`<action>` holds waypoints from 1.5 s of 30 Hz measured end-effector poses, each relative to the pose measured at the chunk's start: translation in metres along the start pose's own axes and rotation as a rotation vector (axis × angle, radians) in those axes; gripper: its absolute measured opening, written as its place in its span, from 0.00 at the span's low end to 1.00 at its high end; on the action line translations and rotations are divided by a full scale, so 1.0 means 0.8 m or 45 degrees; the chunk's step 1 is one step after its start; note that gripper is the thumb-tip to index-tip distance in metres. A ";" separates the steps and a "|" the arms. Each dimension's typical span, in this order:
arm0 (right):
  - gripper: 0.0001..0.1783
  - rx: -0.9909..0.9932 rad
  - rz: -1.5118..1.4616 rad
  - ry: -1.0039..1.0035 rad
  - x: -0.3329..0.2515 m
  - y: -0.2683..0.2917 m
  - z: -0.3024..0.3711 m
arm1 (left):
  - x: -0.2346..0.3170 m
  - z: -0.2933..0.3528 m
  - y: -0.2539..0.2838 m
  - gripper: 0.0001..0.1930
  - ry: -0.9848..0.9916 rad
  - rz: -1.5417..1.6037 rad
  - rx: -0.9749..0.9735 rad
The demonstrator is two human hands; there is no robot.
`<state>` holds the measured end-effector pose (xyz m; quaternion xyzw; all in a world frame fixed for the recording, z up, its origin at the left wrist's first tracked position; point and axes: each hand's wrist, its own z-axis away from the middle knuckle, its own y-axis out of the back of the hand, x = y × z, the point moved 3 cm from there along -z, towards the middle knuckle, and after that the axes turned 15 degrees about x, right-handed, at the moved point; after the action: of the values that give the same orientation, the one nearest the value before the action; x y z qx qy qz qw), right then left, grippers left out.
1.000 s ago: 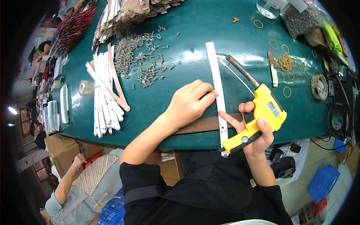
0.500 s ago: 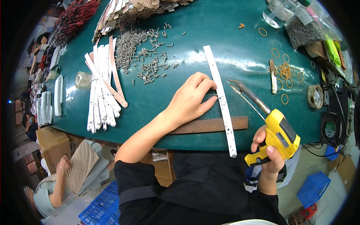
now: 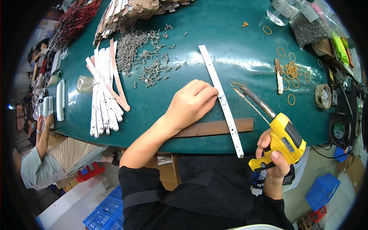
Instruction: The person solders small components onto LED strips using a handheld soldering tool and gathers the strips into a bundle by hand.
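On the green table [image 3: 230, 27], near its front edge, my left hand [image 3: 191, 103] lies palm down with the fingers loosely curled, fingertips pressing on a long white strip [image 3: 221, 100]; it grips nothing, only pins the strip flat. That strip runs from mid-table toward me at a slight slant, crosses over a brown wooden bar [image 3: 214, 128] lying along the table edge, and its near end overhangs the edge. My right hand [image 3: 274, 161] is closed around the handle of a yellow soldering gun [image 3: 281, 142], held just off the table edge to the right of the strip; index finger rests near the trigger. Its metal tip [image 3: 245, 94] points up and left, ending near the strip just beyond my left fingertips, with a thin wire alongside it; cannot tell whether the tip touches the table. Left of my arm: a fanned stack of white strips [image 3: 101, 99] with a few tan ones across them. Beyond it: a scattered heap of small metal screws [image 3: 143, 57]. Right side: loose rubber bands [image 3: 291, 71] and a small fan [image 3: 339, 130] at the table's far right edge. Lower left, below table level: another person [image 3: 38, 161] seated, hands raised to the table end.
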<state>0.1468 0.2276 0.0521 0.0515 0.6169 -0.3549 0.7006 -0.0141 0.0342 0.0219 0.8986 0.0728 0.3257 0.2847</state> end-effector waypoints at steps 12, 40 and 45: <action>0.45 -0.065 0.073 -0.092 0.001 0.003 0.005 | 0.003 0.004 -0.003 0.09 0.057 -0.024 -0.036; 0.41 -0.304 0.300 -0.160 -0.020 -0.007 -0.008 | 0.000 0.003 0.000 0.08 0.078 -0.064 -0.061; 0.42 -0.243 0.270 -0.112 -0.020 -0.002 -0.004 | 0.002 0.005 0.002 0.08 0.066 -0.079 -0.056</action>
<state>0.1433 0.2354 0.0665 0.0337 0.6076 -0.2206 0.7623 -0.0108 0.0317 0.0213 0.8807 0.1008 0.3415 0.3125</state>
